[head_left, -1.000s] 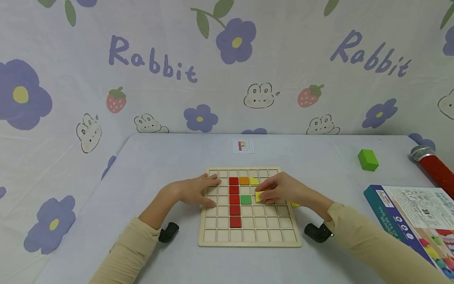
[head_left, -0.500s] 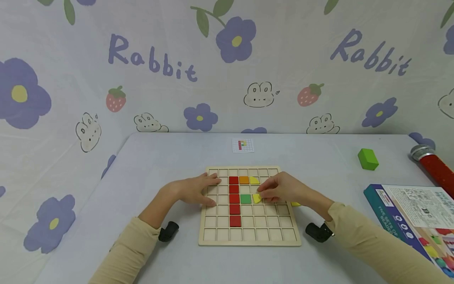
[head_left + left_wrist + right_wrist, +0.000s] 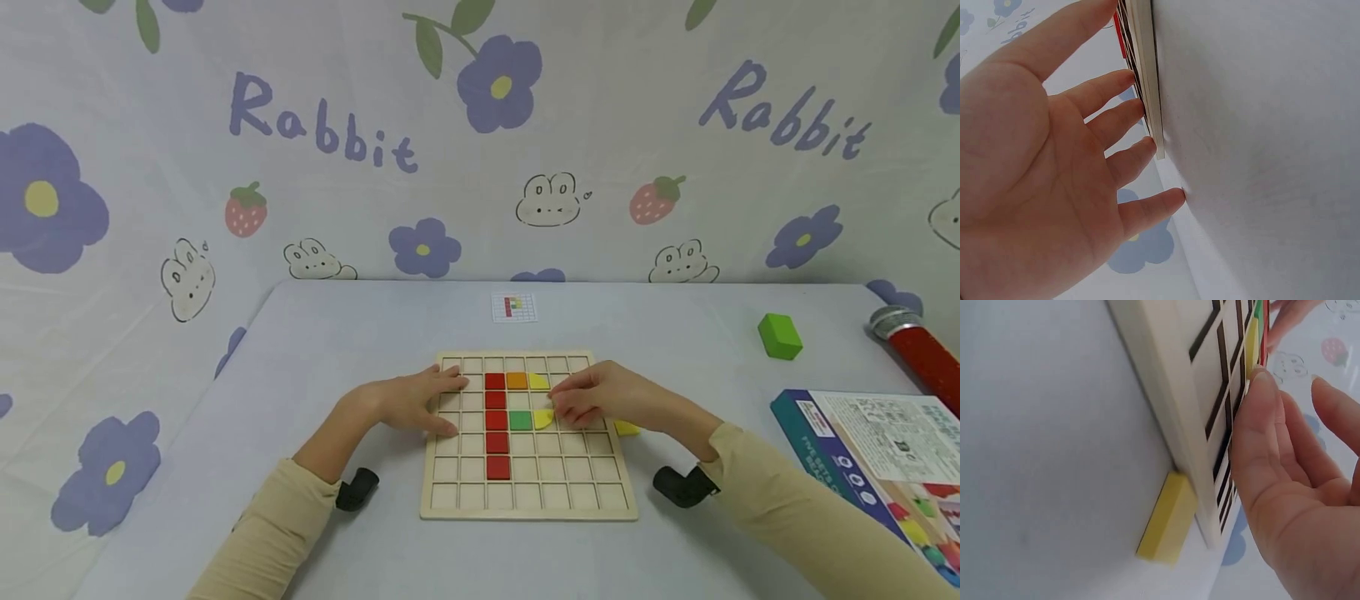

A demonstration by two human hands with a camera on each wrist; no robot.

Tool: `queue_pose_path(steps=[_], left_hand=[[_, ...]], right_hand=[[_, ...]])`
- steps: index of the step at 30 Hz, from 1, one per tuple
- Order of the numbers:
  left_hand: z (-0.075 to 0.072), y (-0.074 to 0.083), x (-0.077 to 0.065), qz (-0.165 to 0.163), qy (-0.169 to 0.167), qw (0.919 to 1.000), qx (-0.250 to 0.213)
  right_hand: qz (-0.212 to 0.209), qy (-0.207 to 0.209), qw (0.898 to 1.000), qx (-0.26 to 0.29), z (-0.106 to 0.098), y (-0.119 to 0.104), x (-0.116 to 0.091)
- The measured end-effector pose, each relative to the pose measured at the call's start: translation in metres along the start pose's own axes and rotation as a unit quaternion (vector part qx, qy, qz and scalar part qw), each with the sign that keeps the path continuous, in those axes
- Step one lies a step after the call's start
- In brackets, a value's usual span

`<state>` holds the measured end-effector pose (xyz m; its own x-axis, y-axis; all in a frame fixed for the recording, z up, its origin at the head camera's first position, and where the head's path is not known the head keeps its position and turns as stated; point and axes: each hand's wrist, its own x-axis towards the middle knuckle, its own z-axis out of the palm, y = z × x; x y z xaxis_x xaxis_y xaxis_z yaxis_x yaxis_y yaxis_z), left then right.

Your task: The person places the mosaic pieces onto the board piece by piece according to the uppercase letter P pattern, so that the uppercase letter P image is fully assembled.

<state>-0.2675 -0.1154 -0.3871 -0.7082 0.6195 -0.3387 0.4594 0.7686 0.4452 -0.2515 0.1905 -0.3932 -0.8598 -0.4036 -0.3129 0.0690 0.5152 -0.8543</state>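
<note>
My left hand (image 3: 412, 402) rests with spread fingers on the left edge of a wooden grid board (image 3: 525, 510); its palm shows in the left wrist view. On the board stands a column of several red square tiles (image 3: 497, 420). An orange tile (image 3: 517, 381) and a yellow rounded tile (image 3: 538, 382) continue its top row. Further down, a green square tile (image 3: 520, 420) has another yellow rounded tile (image 3: 543, 419) on its right. My right hand (image 3: 600, 396) hovers over the board's right part, holding nothing, with a fingertip right at that lower yellow tile.
A yellow block (image 3: 1168, 519) lies against the board's right edge. Behind the board is a small pattern card (image 3: 514, 307). To the right are a green block (image 3: 780, 337), a red microphone (image 3: 922, 354) and a boxed set (image 3: 847, 467). A printed cloth hangs behind.
The lower yellow tile has moved left into the cell beside the green tile. My right hand has let go of it and drawn slightly right. The left hand has stayed put.
</note>
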Motion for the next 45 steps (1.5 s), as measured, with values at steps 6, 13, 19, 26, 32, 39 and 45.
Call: queue_pose_path(steps=[6,13,19,26,32,39,45], left_hand=[[0.000,0.001,0.001,-0.004,-0.003,1.0000,0.006],[0.000,0.001,0.002,-0.009,-0.005,0.9999,0.006],[0.000,0.001,0.001,-0.004,-0.005,1.0000,0.003],[-0.001,0.001,-0.001,-0.005,-0.003,1.0000,0.002],[0.000,0.000,-0.001,-0.006,0.002,1.0000,0.007],[0.002,-0.002,0.001,-0.004,-0.002,1.0000,0.003],[0.002,-0.002,0.002,-0.001,0.000,1.0000,0.004]], right_hand=[[0.000,0.014,0.999,0.045,-0.018,0.011,-0.009],[0.004,0.058,0.997,0.050,-0.033,0.026,-0.018],[0.000,0.067,0.998,-0.018,-0.038,0.037,-0.027],[-0.047,0.057,0.995,-0.068,-0.037,0.040,-0.036],[-0.077,0.052,0.987,-0.128,-0.033,0.037,-0.041],[-0.079,0.079,0.976,-0.188,-0.031,0.035,-0.045],[-0.041,0.142,0.969,-0.197,-0.034,0.035,-0.048]])
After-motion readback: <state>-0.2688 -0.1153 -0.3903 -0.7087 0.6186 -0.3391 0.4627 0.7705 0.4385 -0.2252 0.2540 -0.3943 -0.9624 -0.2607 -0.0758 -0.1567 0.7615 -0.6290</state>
